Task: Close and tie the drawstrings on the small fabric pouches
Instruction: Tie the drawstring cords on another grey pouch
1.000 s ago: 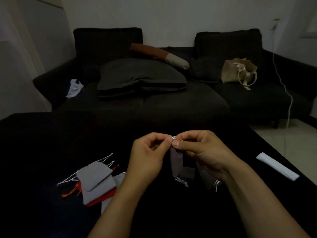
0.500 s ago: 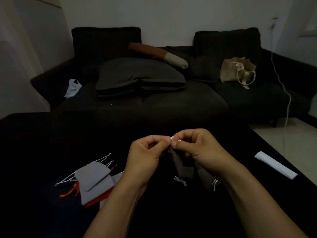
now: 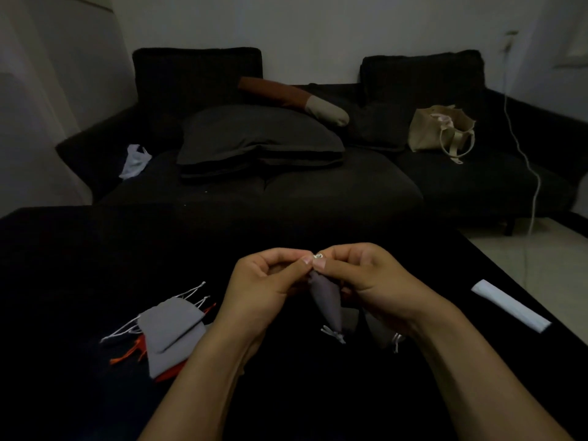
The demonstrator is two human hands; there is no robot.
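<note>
Both hands (image 3: pixel 313 281) raised, fingers (image 3: pixel 319 263) pinching white drawstring (image 3: pixel 317 256) atop grey pouch (image 3: pixel 326 303), knot unfinished | two tied pouches (image 3: pixel 386 335) on table (image 3: pixel 79 249) beneath | untied pile (image 3: pixel 173 335) left, several remain | sofa (image 3: pixel 318 192) beyond.

Above a black table (image 3: pixel 79 265), the left hand (image 3: pixel 264 284) and right hand (image 3: pixel 366 275) pinch a white drawstring (image 3: pixel 317 256) atop a hanging grey pouch (image 3: pixel 326 302). Grey and red pouches (image 3: pixel 171 332) lie stacked at left. A dark sofa (image 3: pixel 318 192) stands behind.
</note>
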